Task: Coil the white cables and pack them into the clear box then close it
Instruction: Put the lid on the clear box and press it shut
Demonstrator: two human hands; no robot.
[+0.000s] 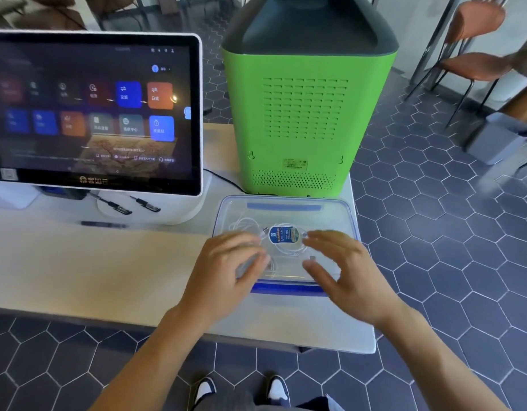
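Observation:
The clear box with blue latches sits on the table's right end, its clear lid on top. Coiled white cables lie inside, seen through the lid, beside a round blue label. My left hand lies over the left half of the lid with fingers spread and nearly straight. My right hand is over the right half, fingers spread too. Both hands are blurred, and contact with the lid cannot be told for sure. The near blue latch shows between my wrists.
A tall green machine stands right behind the box. A touchscreen terminal on a white base fills the table's left, with black connectors and a dark pen in front of it. Chairs and a grey bin stand at the right on the tiled floor.

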